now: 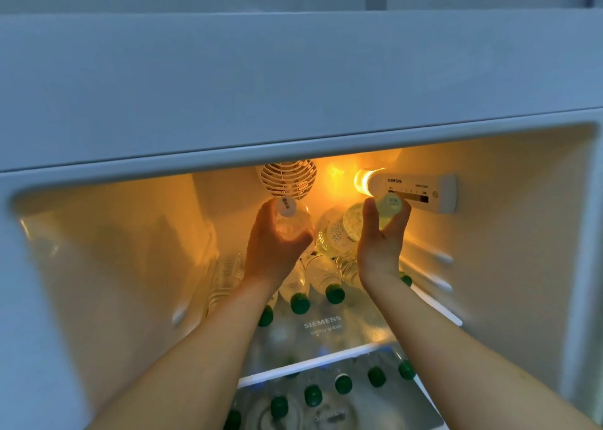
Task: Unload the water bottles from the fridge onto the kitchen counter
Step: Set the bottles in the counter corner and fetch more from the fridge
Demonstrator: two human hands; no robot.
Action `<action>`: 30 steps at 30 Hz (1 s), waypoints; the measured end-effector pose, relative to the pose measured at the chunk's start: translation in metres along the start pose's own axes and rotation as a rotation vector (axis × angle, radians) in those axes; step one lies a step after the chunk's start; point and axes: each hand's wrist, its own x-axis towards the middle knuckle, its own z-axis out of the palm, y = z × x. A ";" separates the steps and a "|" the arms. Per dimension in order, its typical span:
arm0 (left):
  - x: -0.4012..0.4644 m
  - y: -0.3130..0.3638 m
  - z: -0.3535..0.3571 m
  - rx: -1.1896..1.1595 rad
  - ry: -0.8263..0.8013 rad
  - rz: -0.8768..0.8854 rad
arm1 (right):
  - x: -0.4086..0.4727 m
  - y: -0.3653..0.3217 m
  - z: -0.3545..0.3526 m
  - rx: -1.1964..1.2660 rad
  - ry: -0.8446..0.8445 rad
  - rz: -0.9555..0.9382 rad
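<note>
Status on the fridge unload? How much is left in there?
Done: cannot tell, the counter is out of view. In hand: the left hand grips a white-capped bottle and the right hand grips another bottle, both raised above the top shelf. Left: green-capped bottles lie stacked on that shelf, and more stand on the lower shelf. Plenty remains.

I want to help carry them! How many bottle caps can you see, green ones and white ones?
Green caps, clearly seen on the glass shelves: 10
White caps, on the water bottle in the left hand and the one in the right hand: 2
Total: 12
</note>
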 end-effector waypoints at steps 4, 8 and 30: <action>0.000 0.010 -0.004 -0.326 0.116 -0.189 | 0.001 -0.012 0.009 0.013 0.176 -0.023; -0.010 0.028 -0.008 -0.530 0.266 -0.252 | 0.005 -0.028 0.010 0.036 0.275 -0.025; -0.152 0.126 -0.137 -0.338 0.242 -0.160 | -0.149 -0.157 -0.006 -0.069 0.096 -0.105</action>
